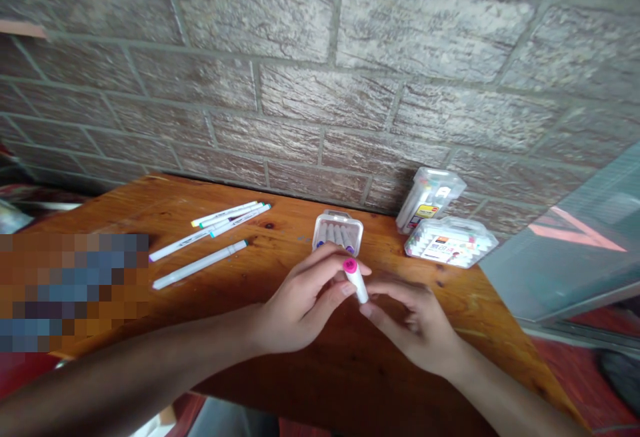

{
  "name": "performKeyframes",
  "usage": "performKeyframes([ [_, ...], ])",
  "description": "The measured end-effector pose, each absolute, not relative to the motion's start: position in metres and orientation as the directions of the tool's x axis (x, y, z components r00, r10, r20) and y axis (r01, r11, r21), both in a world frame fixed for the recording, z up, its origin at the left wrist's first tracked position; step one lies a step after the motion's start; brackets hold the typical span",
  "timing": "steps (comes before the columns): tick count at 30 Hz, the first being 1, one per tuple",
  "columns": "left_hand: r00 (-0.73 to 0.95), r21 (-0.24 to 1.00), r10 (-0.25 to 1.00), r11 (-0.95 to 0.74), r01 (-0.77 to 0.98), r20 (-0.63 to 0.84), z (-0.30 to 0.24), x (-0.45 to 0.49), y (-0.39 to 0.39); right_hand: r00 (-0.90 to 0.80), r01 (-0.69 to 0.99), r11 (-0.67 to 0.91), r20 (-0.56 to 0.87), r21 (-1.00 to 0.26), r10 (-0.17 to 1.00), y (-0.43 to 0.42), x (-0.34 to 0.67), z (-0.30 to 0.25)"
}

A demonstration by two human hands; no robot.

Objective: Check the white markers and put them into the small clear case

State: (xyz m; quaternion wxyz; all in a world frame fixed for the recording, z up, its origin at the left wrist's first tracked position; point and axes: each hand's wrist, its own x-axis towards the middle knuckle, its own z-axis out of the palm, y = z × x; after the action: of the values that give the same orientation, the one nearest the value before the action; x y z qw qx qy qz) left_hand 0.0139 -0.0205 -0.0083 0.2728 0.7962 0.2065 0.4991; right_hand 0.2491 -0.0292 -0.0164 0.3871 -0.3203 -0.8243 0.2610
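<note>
A white marker with a pink cap [354, 278] is held upright over the wooden table [280, 363] by both hands. My left hand [305, 300] pinches the pink cap end with thumb and fingers. My right hand [413, 323] grips the marker's lower end, fingers curled. Just behind the hands stands an open clear box [337, 231] with several markers in it.
Several loose white markers [215, 233] lie on the table's left part. Two clear marker cases, one upright [429, 200] and one lying flat [450, 242], sit at the back right by the brick wall [320, 77]. A blurred patch covers the left edge.
</note>
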Motion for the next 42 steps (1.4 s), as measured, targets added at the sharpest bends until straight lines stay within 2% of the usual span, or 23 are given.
performKeyframes([
  [3,0.448,0.603,0.565,-0.794,0.070,0.692,0.000,0.019,-0.021,-0.494,0.276,0.719,0.547,-0.638,0.675,-0.028,0.248,-0.014],
  [6,0.459,0.610,0.559,-0.791,0.047,0.690,0.006,0.030,-0.020,-0.437,0.279,0.794,0.665,-0.540,0.605,-0.026,0.250,-0.012],
  [9,0.425,0.586,0.532,-0.810,0.005,0.732,0.011,0.043,-0.016,-0.365,0.293,0.848,0.768,-0.442,0.526,-0.022,0.255,-0.009],
  [12,0.387,0.540,0.492,-0.841,-0.021,0.780,0.015,0.055,-0.010,-0.318,0.303,0.859,0.807,-0.411,0.498,-0.018,0.261,-0.005],
  [23,0.374,0.579,0.519,-0.813,-0.062,0.769,0.011,0.055,-0.002,-0.333,0.339,0.869,0.818,-0.361,0.469,-0.010,0.263,-0.005],
  [42,0.422,0.596,0.517,-0.800,-0.071,0.744,0.012,0.048,-0.003,-0.366,0.320,0.864,0.790,-0.390,0.492,-0.012,0.264,-0.008],
])
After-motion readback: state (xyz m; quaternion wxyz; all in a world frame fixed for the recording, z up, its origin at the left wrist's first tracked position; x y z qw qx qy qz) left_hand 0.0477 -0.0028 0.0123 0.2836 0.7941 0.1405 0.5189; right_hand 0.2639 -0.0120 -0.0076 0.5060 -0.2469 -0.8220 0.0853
